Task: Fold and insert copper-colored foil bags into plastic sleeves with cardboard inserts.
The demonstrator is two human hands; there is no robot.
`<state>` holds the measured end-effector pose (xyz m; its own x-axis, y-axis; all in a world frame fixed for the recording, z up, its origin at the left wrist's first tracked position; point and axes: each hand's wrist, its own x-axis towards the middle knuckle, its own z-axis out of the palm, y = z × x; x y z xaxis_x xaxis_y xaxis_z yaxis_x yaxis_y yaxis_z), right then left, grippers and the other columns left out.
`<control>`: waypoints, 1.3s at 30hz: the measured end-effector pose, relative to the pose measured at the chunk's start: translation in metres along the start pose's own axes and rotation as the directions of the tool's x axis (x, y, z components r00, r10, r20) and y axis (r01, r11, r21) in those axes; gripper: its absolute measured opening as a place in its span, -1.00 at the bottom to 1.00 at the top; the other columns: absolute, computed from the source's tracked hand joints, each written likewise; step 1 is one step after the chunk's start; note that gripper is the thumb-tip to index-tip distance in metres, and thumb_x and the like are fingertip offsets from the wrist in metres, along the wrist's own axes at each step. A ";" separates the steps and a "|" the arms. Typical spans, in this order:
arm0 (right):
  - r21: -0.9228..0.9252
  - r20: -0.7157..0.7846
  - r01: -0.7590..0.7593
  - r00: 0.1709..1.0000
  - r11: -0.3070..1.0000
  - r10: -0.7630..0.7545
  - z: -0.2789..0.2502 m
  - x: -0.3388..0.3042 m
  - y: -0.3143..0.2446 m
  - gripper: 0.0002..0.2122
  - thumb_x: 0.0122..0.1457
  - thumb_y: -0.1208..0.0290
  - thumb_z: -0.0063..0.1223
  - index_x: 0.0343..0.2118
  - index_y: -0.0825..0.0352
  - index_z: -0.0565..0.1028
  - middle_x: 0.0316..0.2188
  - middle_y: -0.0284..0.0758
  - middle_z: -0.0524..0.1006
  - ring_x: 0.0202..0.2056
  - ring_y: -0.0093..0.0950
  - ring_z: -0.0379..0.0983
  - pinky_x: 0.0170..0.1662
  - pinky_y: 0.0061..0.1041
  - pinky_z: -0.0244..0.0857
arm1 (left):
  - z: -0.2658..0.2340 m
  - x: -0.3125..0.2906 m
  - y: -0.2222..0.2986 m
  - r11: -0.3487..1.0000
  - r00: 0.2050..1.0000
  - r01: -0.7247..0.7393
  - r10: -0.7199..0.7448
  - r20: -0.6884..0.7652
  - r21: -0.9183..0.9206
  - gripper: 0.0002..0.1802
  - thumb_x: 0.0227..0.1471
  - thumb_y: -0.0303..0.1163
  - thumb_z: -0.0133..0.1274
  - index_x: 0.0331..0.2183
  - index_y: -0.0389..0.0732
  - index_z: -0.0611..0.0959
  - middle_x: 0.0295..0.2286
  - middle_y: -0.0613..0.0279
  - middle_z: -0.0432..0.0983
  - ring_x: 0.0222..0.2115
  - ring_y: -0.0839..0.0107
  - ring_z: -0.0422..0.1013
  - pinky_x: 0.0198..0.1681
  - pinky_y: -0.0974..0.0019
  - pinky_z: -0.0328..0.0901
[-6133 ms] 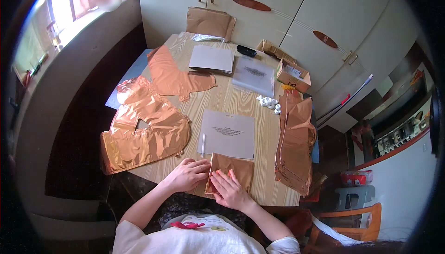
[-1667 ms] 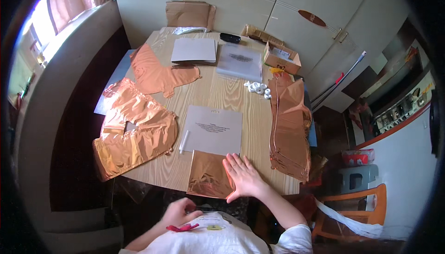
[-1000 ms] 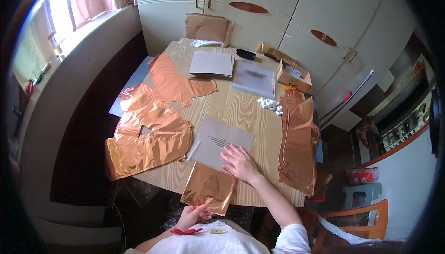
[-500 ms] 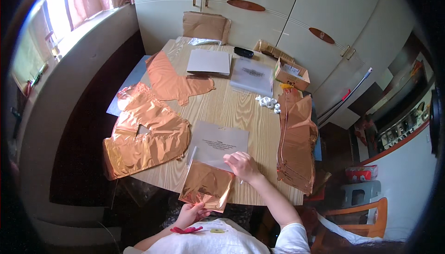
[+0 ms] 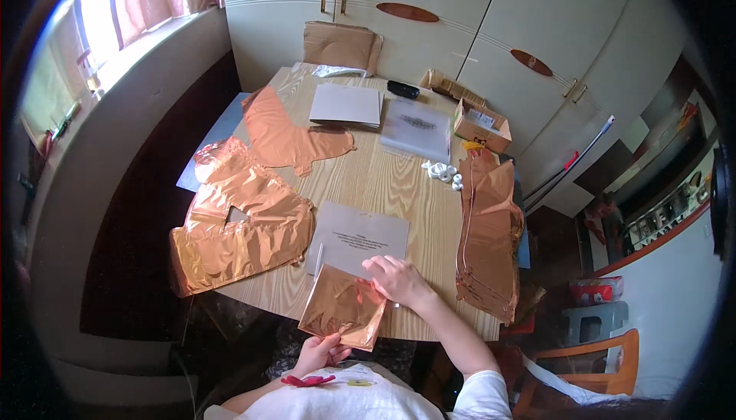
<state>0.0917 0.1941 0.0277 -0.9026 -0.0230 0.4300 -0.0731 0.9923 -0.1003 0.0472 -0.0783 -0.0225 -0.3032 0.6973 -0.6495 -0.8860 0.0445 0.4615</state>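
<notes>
My left hand (image 5: 322, 353) grips the near edge of a folded copper foil balloon (image 5: 343, 309), thumb on top. My right hand (image 5: 396, 280) has its fingers curled together at the balloon's far right corner, over the lower right of a clear plastic bag (image 5: 360, 228) with dark print. Whether these fingers pinch the bag, the foil or both is hidden by the hand. Along the bag's left edge lies a thin white straw (image 5: 320, 259). The balloon overlaps the bag's near end; whether any of it is inside, I cannot tell.
Flat copper foil balloons (image 5: 245, 228) spread over the table's left side, another foil piece (image 5: 489, 236) along its right. Farther back are white cards (image 5: 345, 104), stacked clear bags (image 5: 416, 130), white ribbon rolls (image 5: 441, 172), an open cardboard box (image 5: 483, 125) and a black case (image 5: 402, 88).
My right hand has moved slightly left and nearer, onto the foil balloon's far right corner. The plastic bag now lies flatter, its print shifted. My left hand keeps its grip.
</notes>
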 end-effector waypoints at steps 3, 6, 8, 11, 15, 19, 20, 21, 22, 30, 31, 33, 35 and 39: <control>-0.038 0.066 -0.030 0.997 0.999 0.032 -0.004 -0.001 -0.008 -0.89 0.01 0.41 0.11 -0.39 0.21 0.44 -0.43 -0.40 0.44 -0.34 -0.45 0.49 -0.29 -0.46 0.42 | 0.007 0.000 0.002 1.000 1.000 -0.004 0.004 -0.024 -0.020 -0.77 0.26 -0.39 -0.03 -0.33 -0.39 0.53 -0.42 0.19 0.52 -0.33 0.39 0.53 -0.14 0.32 0.52; -0.048 0.053 0.011 0.999 0.999 -0.008 -0.013 0.001 -0.015 -0.94 0.01 0.41 0.08 -0.50 0.18 0.43 -0.49 -0.42 0.42 -0.38 -0.47 0.47 -0.31 -0.48 0.38 | 0.011 0.002 0.005 0.996 1.000 -0.005 0.007 0.016 -0.087 -0.77 0.28 -0.39 -0.07 -0.31 -0.39 0.53 -0.38 0.18 0.52 -0.29 0.39 0.52 -0.10 0.32 0.50; -0.062 0.005 -0.006 1.000 0.998 0.006 -0.010 -0.002 -0.019 -0.93 0.00 0.39 0.09 -0.54 0.17 0.43 -0.52 -0.43 0.42 -0.40 -0.48 0.46 -0.34 -0.48 0.36 | 0.006 0.013 0.005 0.989 0.992 -0.002 0.020 0.126 -0.145 -0.76 0.30 -0.39 -0.10 -0.29 -0.39 0.53 -0.33 0.16 0.53 -0.26 0.39 0.52 -0.07 0.32 0.49; 0.023 -0.026 -0.021 0.999 1.000 0.022 -0.013 -0.004 -0.025 -0.93 -0.01 0.37 0.12 -0.53 0.16 0.47 -0.52 -0.44 0.44 -0.40 -0.48 0.45 -0.34 -0.47 0.36 | 0.024 0.018 0.018 0.981 0.991 0.018 0.008 0.134 -0.192 -0.78 0.30 -0.38 -0.11 -0.25 -0.34 0.53 -0.34 0.16 0.54 -0.29 0.39 0.53 -0.10 0.35 0.49; 0.111 0.028 -0.089 0.996 0.990 0.086 -0.016 -0.011 -0.028 -0.90 -0.04 0.38 0.22 -0.42 0.16 0.56 -0.42 -0.44 0.53 -0.35 -0.44 0.49 -0.31 -0.44 0.38 | 0.056 0.020 0.041 0.992 0.998 0.010 -0.001 0.067 -0.125 -0.77 0.31 -0.38 -0.14 -0.24 -0.37 0.49 -0.28 0.11 0.51 -0.24 0.35 0.52 -0.09 0.34 0.50; 0.157 -0.007 -0.130 0.991 0.979 0.133 -0.018 -0.012 -0.031 -0.92 -0.02 0.38 0.22 -0.43 0.18 0.57 -0.41 -0.44 0.54 -0.33 -0.43 0.50 -0.28 -0.43 0.41 | 0.062 0.042 0.050 0.989 0.994 -0.003 0.019 0.111 -0.145 -0.78 0.32 -0.40 -0.17 -0.23 -0.37 0.48 -0.30 0.05 0.53 -0.30 0.31 0.55 -0.19 0.39 0.53; 0.181 -0.013 -0.140 0.989 0.973 0.145 -0.019 -0.012 -0.031 -0.92 0.00 0.39 0.19 -0.41 0.19 0.57 -0.41 -0.44 0.53 -0.31 -0.43 0.50 -0.25 -0.42 0.41 | 0.064 0.047 0.052 0.989 0.992 0.002 0.017 0.124 -0.148 -0.75 0.33 -0.39 -0.20 -0.25 -0.38 0.48 -0.30 0.06 0.53 -0.28 0.31 0.54 -0.16 0.38 0.52; 0.207 -0.019 -0.152 0.987 0.967 0.159 -0.019 -0.013 -0.032 -0.92 0.02 0.40 0.17 -0.40 0.20 0.56 -0.41 -0.43 0.53 -0.30 -0.42 0.50 -0.23 -0.41 0.42 | 0.067 0.050 0.052 0.988 0.993 -0.003 0.021 0.116 -0.157 -0.75 0.33 -0.39 -0.21 -0.25 -0.38 0.48 -0.30 0.06 0.53 -0.27 0.31 0.54 -0.14 0.37 0.51; 0.209 -0.026 -0.161 0.985 0.965 0.170 -0.019 -0.013 -0.032 -0.92 0.01 0.39 0.20 -0.40 0.19 0.57 -0.40 -0.44 0.54 -0.30 -0.42 0.50 -0.23 -0.42 0.42 | 0.071 0.052 0.052 0.986 0.994 -0.008 0.026 0.107 -0.167 -0.74 0.33 -0.38 -0.22 -0.25 -0.38 0.48 -0.29 0.06 0.53 -0.25 0.31 0.53 -0.11 0.35 0.50; 0.195 -0.025 -0.195 0.979 0.961 0.203 -0.013 -0.021 -0.036 -0.91 0.01 0.37 0.24 -0.42 0.20 0.58 -0.36 -0.45 0.55 -0.28 -0.43 0.50 -0.20 -0.46 0.42 | 0.075 0.059 0.048 0.956 0.986 0.091 -0.047 0.161 -0.280 -0.70 0.33 -0.35 -0.23 -0.13 -0.41 0.45 -0.18 0.00 0.51 -0.21 0.26 0.52 -0.01 0.25 0.44; 0.191 -0.025 -0.183 0.981 0.964 0.191 -0.012 -0.023 -0.035 -0.90 0.02 0.36 0.24 -0.41 0.20 0.58 -0.36 -0.45 0.55 -0.27 -0.44 0.50 -0.20 -0.46 0.42 | 0.074 0.053 0.054 0.959 0.977 0.133 -0.084 0.194 -0.252 -0.70 0.32 -0.36 -0.23 -0.10 -0.40 0.44 -0.18 0.00 0.51 -0.22 0.25 0.52 -0.02 0.24 0.45; 0.181 -0.028 -0.158 0.986 0.971 0.165 -0.009 -0.026 -0.033 -0.89 0.03 0.34 0.24 -0.39 0.20 0.57 -0.36 -0.46 0.55 -0.26 -0.44 0.50 -0.20 -0.46 0.42 | 0.071 0.036 0.063 0.994 0.974 0.103 -0.094 0.204 -0.034 -0.69 0.31 -0.37 -0.21 -0.03 -0.38 0.42 -0.16 0.02 0.50 -0.23 0.24 0.52 -0.05 0.23 0.45; 0.169 -0.021 -0.151 0.987 0.974 0.157 -0.014 -0.023 -0.036 -0.87 0.03 0.32 0.24 -0.37 0.19 0.57 -0.35 -0.46 0.55 -0.25 -0.45 0.50 -0.18 -0.45 0.41 | 0.064 0.014 0.073 0.937 0.984 -0.036 -0.027 0.173 0.346 -0.65 0.29 -0.39 -0.18 0.04 -0.34 0.39 -0.15 0.04 0.50 -0.24 0.23 0.53 -0.08 0.23 0.46; 0.090 -0.011 -0.098 0.995 0.991 0.100 -0.012 -0.024 -0.036 -0.82 0.03 0.27 0.25 -0.33 0.17 0.57 -0.32 -0.48 0.55 -0.21 -0.48 0.49 -0.16 -0.44 0.40 | 0.041 0.003 0.077 -0.487 0.690 -0.366 0.430 0.583 0.793 -0.67 0.07 -0.33 0.10 -0.08 -0.08 0.60 -0.20 0.19 0.49 -0.35 0.22 0.49 -0.33 0.24 0.45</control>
<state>0.1212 0.1606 0.0311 -0.9005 0.0774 0.4279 -0.0217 0.9748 -0.2220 -0.0069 -0.0432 0.0359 -0.3856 0.9170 0.1022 0.8206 0.2902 0.4923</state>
